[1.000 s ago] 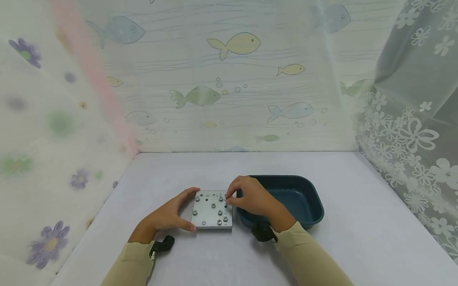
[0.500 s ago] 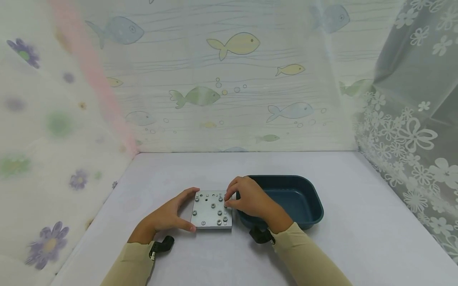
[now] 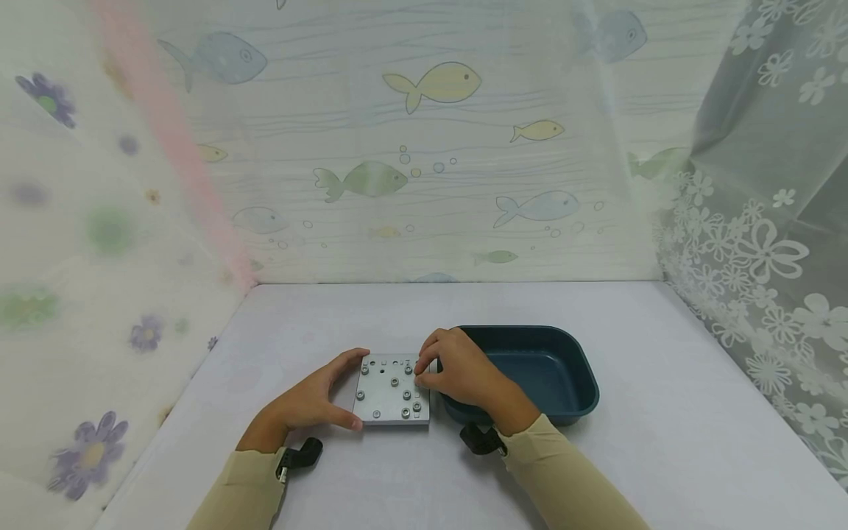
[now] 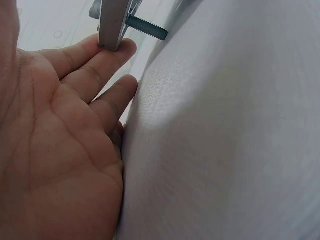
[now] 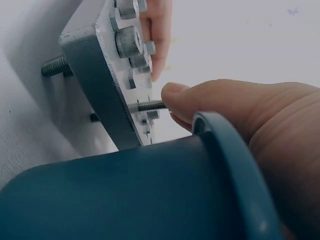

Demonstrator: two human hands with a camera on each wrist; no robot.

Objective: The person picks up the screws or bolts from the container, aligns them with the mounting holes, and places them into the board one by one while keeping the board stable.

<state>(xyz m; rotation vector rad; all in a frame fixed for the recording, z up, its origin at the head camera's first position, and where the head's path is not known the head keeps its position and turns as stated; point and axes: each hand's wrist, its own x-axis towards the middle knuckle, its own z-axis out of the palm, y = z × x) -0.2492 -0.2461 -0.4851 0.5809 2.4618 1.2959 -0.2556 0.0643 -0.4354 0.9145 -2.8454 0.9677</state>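
Over the white table (image 3: 371, 482), your left hand (image 3: 307, 399) grips the metal plate (image 3: 383, 394) by its edges; your right hand (image 3: 469, 372) pinches a screw (image 5: 151, 105).

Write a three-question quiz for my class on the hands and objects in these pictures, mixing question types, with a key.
1. What does the right hand pinch?
A) a sleeve
B) a threaded screw
C) a wrist camera

2. True or false: threaded ends of screws poke out beneath the metal plate.

3. Fill in: in the head view, the left hand grips the metal plate at its ___ edge, and the blue tray stands on the metal plate's ___ side.

Key: 1. B; 2. true, as both wrist views show; 3. left, right.
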